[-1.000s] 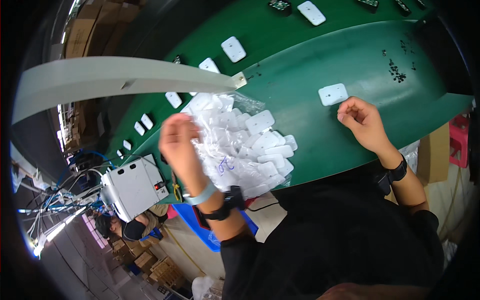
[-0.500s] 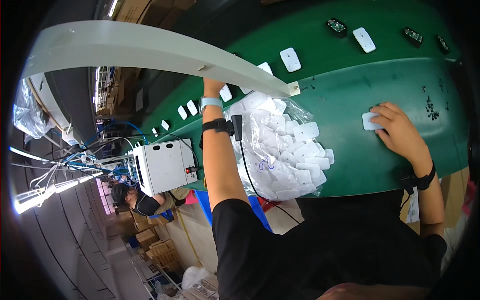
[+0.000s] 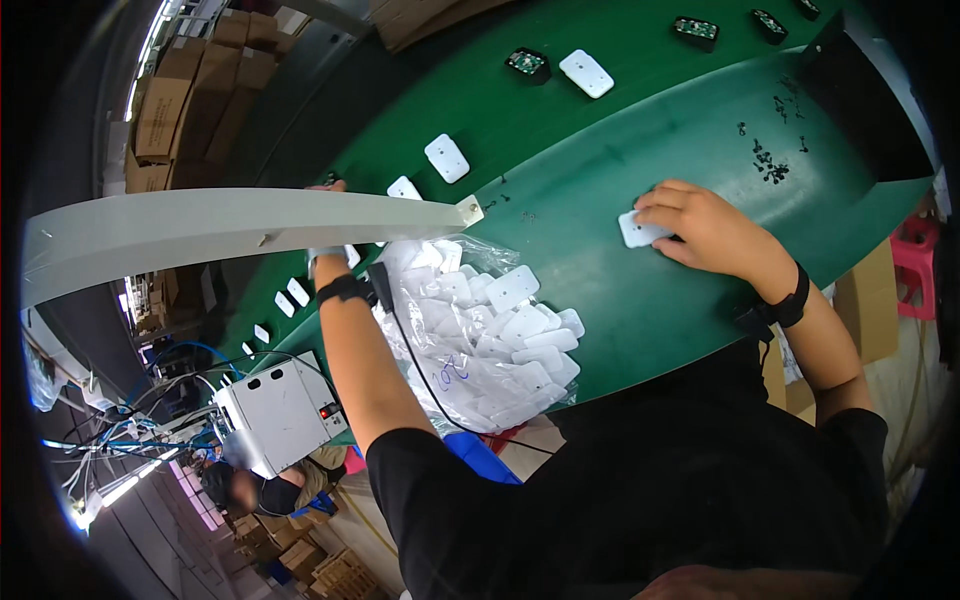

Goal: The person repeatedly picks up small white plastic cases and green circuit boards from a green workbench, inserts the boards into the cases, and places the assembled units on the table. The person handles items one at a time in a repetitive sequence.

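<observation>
My right hand (image 3: 700, 228) rests on the green table, its fingers closed on the edge of a white plastic cover (image 3: 640, 230), a flat rounded rectangle. Far to the left, my left hand (image 3: 338, 186) reaches past a pale curved beam (image 3: 240, 225) that hides most of it. Fingertips show beyond the beam, around a small black housing with a circuit board (image 3: 331, 178); the grip is only partly visible. Between my arms lies a clear plastic bag (image 3: 440, 375) spilling many similar white covers (image 3: 513, 288).
Along the green belt (image 3: 520, 130) stand white covers (image 3: 447, 158) and black circuit-board housings (image 3: 695, 33). Small black parts (image 3: 768, 165) lie scattered at the table's right. A white machine box (image 3: 280, 415) stands at left, a person (image 3: 280, 490) sits beyond it. A cable crosses the bag.
The whole view has turned and shifted, so table and belt sit further left. Left fingertips now show beyond the beam with the black housing. My right hand still holds the white cover.
</observation>
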Available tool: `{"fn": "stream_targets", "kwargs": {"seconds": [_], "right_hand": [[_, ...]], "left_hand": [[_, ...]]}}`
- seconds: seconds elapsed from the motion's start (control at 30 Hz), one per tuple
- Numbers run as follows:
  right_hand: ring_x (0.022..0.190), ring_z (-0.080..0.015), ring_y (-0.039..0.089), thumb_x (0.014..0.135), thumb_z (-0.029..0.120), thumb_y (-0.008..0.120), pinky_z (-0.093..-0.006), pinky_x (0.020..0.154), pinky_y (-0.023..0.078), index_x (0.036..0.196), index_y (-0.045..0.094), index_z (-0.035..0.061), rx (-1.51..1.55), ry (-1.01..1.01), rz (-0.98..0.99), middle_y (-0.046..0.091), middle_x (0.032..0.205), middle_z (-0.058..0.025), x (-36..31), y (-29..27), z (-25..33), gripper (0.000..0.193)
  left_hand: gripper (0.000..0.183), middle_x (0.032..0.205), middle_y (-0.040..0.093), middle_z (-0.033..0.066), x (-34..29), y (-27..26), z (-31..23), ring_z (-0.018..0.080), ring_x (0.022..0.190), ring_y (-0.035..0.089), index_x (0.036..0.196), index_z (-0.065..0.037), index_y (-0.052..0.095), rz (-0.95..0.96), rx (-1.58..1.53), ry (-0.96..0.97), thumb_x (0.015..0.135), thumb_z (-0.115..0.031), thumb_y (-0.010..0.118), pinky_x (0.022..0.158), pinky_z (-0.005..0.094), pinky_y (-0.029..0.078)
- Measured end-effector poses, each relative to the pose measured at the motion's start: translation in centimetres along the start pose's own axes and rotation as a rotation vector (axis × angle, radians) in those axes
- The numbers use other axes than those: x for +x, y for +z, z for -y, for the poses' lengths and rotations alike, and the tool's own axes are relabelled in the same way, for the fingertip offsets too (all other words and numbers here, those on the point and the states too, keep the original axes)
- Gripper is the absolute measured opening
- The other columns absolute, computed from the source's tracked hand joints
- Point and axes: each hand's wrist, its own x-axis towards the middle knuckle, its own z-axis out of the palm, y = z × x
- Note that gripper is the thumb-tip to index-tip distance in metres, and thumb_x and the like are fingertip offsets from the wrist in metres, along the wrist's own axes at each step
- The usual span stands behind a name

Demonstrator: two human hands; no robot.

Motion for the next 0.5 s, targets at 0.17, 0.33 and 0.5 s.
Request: {"fn": "stream_targets", "kwargs": {"seconds": [0.17,0.33,0.5], "right_hand": [[0.098,-0.0220,0.065,0.082,0.003,0.071,-0.0352,0.089,0.054,0.126,0.060,0.0016,0.947,0.421,-0.073,0.066,0.112,-0.0125,-1.7,-0.1,0.5,0.045],[0.106,-0.0255,0.065,0.090,0.012,0.066,-0.0400,0.092,0.054,0.148,0.038,0.0056,1.791,0.320,-0.169,0.063,0.122,-0.0188,-4.6,0.9,2.5,0.065],[0.107,-0.0308,0.065,0.088,0.020,0.067,-0.0443,0.092,0.055,0.150,0.034,0.0071,1.988,0.154,-0.109,0.061,0.124,-0.0213,-5.0,1.7,6.4,0.071]], "left_hand": [[0.025,0.102,0.070,0.0111,-4.6,-7.1,0.4,0.0196,0.096,0.066,0.110,0.000,0.066,-0.200,-0.162,0.184,0.089,-0.012,0.070,0.082,0.0300,0.051],[0.055,0.127,0.060,0.0161,-20.5,-13.3,-12.0,0.0212,0.116,0.058,0.135,0.004,0.051,-0.232,-0.564,-0.114,0.083,0.002,0.070,0.099,0.0311,0.046],[0.059,0.126,0.060,0.0130,-33.6,-11.8,-20.7,0.0207,0.117,0.058,0.132,0.004,0.054,0.028,-0.776,-0.133,0.075,0.014,0.069,0.102,0.0322,0.045]]}}
